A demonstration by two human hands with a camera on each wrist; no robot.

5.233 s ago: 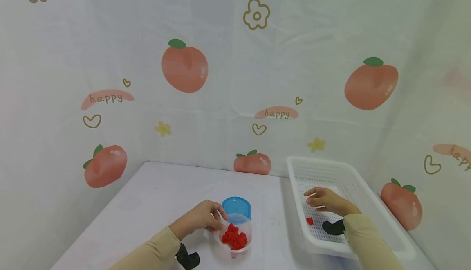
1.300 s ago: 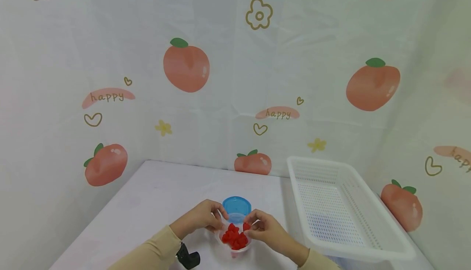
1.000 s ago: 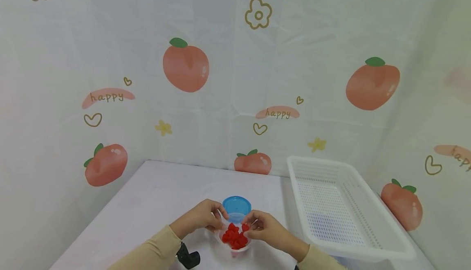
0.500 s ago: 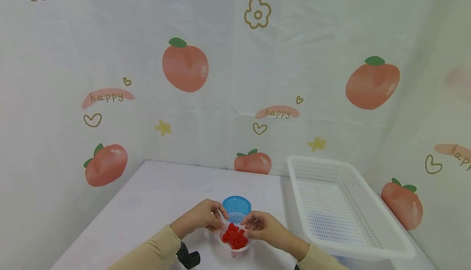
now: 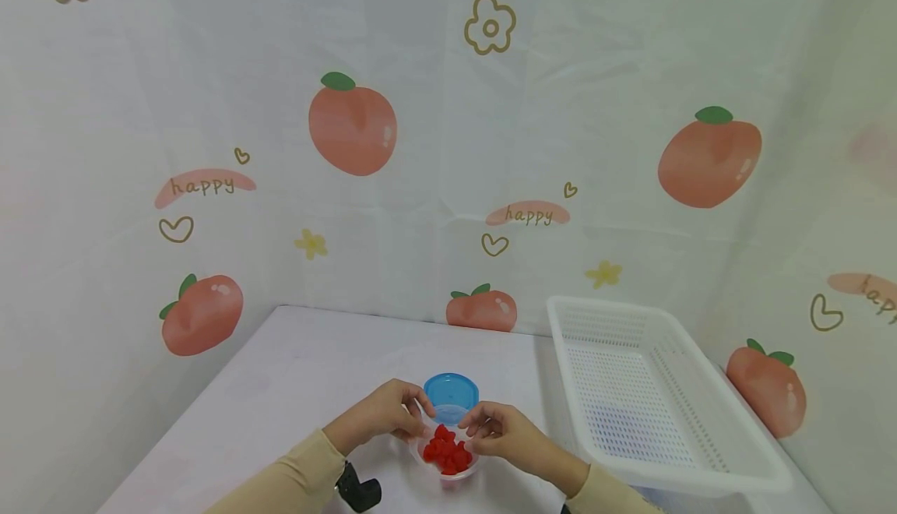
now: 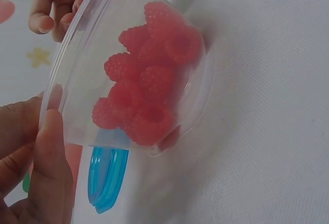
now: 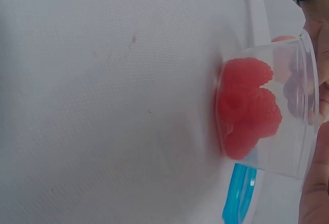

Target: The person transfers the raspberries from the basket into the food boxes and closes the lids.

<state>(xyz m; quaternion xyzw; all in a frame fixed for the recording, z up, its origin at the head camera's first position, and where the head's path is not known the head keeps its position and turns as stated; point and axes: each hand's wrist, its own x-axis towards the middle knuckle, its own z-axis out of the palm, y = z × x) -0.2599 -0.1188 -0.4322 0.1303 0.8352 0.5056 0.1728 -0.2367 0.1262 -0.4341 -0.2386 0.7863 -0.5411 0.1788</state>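
Observation:
A clear plastic tub [image 5: 452,477] stands on the white table and holds several red raspberries [image 5: 447,452]. My left hand [image 5: 381,417] pinches the tub's left rim; the left wrist view shows its thumb [image 6: 51,147] against the outer wall. At the opposite rim, my right hand [image 5: 515,444] hovers with loosely bent fingers and nothing between them. In the right wrist view, the raspberries [image 7: 234,106] lie heaped at the tub's bottom. A blue lid [image 5: 451,391] sits just behind the tub.
A white perforated basket [image 5: 638,389] stands at the right of the table, with no raspberry visible inside. A black strap-like piece [image 5: 359,491] shows beside the left sleeve. A white curtain [image 5: 420,265] printed with peaches hangs behind the table.
My right hand has come from over the basket to the tub with a raspberry and let it drop in among the others. The left hand has stayed on the rim.

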